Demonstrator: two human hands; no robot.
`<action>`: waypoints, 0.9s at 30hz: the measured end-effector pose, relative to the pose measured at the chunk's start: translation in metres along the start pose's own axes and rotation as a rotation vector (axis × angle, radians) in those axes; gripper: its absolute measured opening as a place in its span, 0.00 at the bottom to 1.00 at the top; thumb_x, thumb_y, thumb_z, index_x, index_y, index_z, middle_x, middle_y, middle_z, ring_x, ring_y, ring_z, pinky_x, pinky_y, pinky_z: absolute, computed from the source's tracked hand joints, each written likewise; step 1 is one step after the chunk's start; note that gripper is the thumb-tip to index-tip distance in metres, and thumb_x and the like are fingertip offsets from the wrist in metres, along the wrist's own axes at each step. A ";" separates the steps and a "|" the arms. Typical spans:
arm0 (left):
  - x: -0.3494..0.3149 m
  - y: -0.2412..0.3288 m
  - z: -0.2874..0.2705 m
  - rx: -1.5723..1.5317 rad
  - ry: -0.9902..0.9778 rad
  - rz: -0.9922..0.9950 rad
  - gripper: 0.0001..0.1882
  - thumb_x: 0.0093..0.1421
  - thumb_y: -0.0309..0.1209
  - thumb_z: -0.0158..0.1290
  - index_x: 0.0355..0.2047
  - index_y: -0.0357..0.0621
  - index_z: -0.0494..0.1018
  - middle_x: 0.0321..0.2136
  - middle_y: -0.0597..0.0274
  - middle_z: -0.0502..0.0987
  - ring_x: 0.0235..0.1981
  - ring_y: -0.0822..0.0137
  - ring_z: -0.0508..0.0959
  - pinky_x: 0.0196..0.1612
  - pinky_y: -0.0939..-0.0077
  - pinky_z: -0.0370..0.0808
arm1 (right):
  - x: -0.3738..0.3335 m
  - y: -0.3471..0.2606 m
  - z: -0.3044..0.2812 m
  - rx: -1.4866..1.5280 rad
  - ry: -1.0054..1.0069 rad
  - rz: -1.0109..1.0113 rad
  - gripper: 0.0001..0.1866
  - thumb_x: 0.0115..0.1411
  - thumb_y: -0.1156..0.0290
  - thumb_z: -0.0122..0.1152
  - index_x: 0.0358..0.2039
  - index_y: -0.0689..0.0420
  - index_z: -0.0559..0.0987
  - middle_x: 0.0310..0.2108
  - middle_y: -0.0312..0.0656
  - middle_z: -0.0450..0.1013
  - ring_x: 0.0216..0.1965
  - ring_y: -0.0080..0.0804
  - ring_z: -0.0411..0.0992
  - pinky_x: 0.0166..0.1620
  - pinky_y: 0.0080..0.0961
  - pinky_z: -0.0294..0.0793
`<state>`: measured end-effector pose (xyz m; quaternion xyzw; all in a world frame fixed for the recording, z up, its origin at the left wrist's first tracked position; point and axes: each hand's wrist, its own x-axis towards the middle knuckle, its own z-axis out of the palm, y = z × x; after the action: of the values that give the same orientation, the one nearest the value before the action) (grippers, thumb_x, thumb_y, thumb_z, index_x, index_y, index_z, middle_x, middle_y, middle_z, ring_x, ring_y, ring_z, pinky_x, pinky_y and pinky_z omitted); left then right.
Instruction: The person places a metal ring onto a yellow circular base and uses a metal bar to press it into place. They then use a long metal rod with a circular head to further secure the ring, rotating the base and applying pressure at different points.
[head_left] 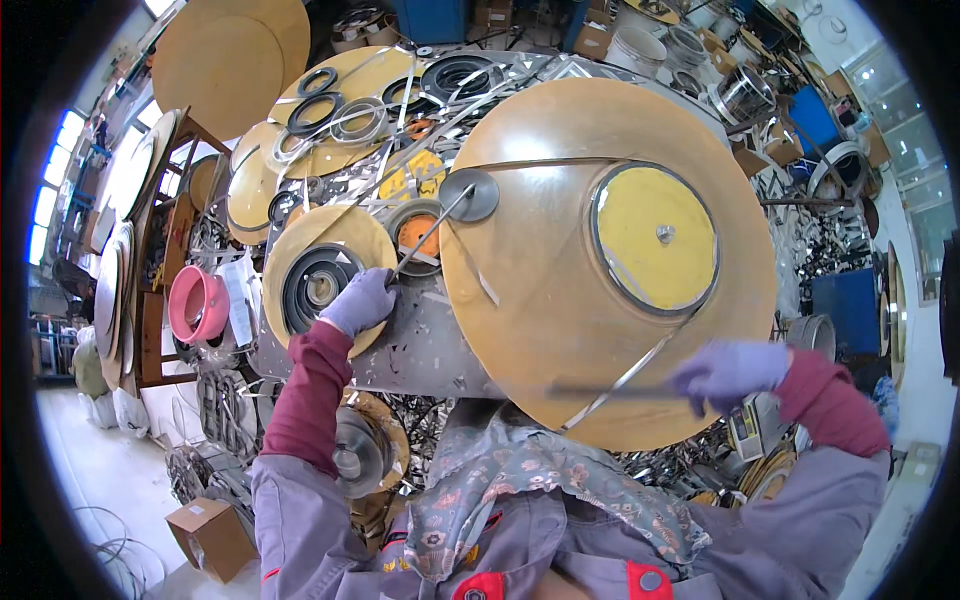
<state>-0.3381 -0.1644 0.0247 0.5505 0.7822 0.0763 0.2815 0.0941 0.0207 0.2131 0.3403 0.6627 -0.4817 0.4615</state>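
Left hand [362,303] gripping thin rod [426,241] by lower end, grey disc [480,197] at far end, small tan disc [372,238] beneath hand. Right hand [728,375], blurred, clutching dark bar [645,389] across pale strip [655,349], over large tan disc [530,300] on bench [430,345].

From my end this reads as a workshop, likely metal-strip work. I see a scuffed grey flat surface [430,360] carrying a large round tan disc [540,290] and a black coiled ring-shaped roll [458,77]. Loose shiny silver metal-looking strips [830,245] lie heaped on the right. Two more big round tan discs [218,75] show at upper left, near a brown wooden rack [151,340]. I also get a boxy blue container [845,310], a brown cardboard box [212,540] and a pale floor [90,450].
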 end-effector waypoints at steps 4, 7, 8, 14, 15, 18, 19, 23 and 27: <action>0.016 0.028 -0.008 -0.029 -0.080 -0.104 0.16 0.58 0.35 0.49 0.36 0.32 0.75 0.37 0.37 0.76 0.43 0.42 0.76 0.47 0.55 0.72 | 0.027 -0.001 0.043 -0.271 -0.021 -0.392 0.23 0.62 0.68 0.45 0.58 0.54 0.69 0.29 0.37 0.78 0.20 0.22 0.73 0.24 0.24 0.74; 0.028 0.015 0.009 -0.034 -0.025 -0.079 0.17 0.57 0.35 0.50 0.39 0.31 0.74 0.38 0.36 0.76 0.44 0.42 0.75 0.49 0.56 0.71 | 0.010 -0.015 0.031 0.021 0.064 -0.220 0.23 0.62 0.69 0.45 0.59 0.56 0.68 0.30 0.35 0.78 0.20 0.19 0.72 0.23 0.20 0.72; 0.032 0.012 0.013 -0.042 -0.022 -0.081 0.18 0.57 0.36 0.50 0.39 0.31 0.74 0.38 0.36 0.76 0.44 0.42 0.75 0.49 0.56 0.71 | 0.003 -0.011 0.027 0.135 0.118 -0.176 0.23 0.63 0.69 0.45 0.59 0.56 0.68 0.30 0.35 0.78 0.20 0.18 0.72 0.22 0.18 0.71; 0.036 0.026 0.015 -0.052 -0.030 -0.049 0.16 0.56 0.34 0.50 0.39 0.33 0.74 0.38 0.37 0.76 0.44 0.41 0.75 0.48 0.54 0.71 | 0.002 0.057 0.044 0.658 0.513 -0.239 0.22 0.63 0.63 0.48 0.54 0.63 0.71 0.24 0.38 0.75 0.15 0.18 0.66 0.16 0.16 0.62; 0.034 0.028 0.014 -0.040 -0.075 -0.051 0.17 0.57 0.35 0.50 0.41 0.33 0.74 0.39 0.37 0.76 0.45 0.42 0.75 0.49 0.54 0.71 | 0.003 0.076 0.052 0.700 0.551 -0.250 0.21 0.63 0.62 0.49 0.51 0.63 0.72 0.24 0.37 0.74 0.15 0.18 0.66 0.16 0.15 0.61; 0.016 0.027 0.014 -0.049 -0.073 0.000 0.15 0.57 0.34 0.49 0.37 0.33 0.74 0.38 0.37 0.76 0.43 0.41 0.75 0.48 0.54 0.71 | 0.000 0.144 0.086 0.865 0.589 -0.119 0.17 0.58 0.59 0.56 0.38 0.61 0.75 0.23 0.35 0.73 0.15 0.18 0.66 0.16 0.16 0.58; 0.009 0.023 0.018 -0.050 -0.033 0.034 0.13 0.57 0.33 0.48 0.33 0.35 0.74 0.34 0.38 0.76 0.40 0.40 0.75 0.46 0.53 0.72 | -0.002 0.172 0.103 0.908 0.587 -0.080 0.16 0.56 0.59 0.58 0.36 0.60 0.75 0.22 0.35 0.73 0.16 0.19 0.66 0.16 0.17 0.59; -0.015 0.020 0.023 -0.128 -0.097 0.054 0.11 0.57 0.32 0.49 0.32 0.37 0.75 0.30 0.41 0.77 0.37 0.42 0.76 0.41 0.54 0.71 | -0.024 0.288 0.213 0.949 0.757 0.094 0.14 0.51 0.63 0.61 0.33 0.61 0.78 0.28 0.34 0.73 0.30 0.22 0.71 0.34 0.20 0.69; -0.038 0.030 0.024 -0.171 -0.157 0.022 0.09 0.57 0.30 0.49 0.32 0.38 0.75 0.30 0.42 0.77 0.37 0.43 0.76 0.41 0.55 0.72 | -0.033 0.258 0.251 1.031 0.598 0.117 0.21 0.54 0.60 0.60 0.43 0.62 0.77 0.25 0.33 0.70 0.24 0.18 0.66 0.26 0.15 0.63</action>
<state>-0.2917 -0.1914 0.0308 0.5372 0.7425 0.1025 0.3868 0.4083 -0.1402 0.1329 0.6773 0.4246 -0.5982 0.0559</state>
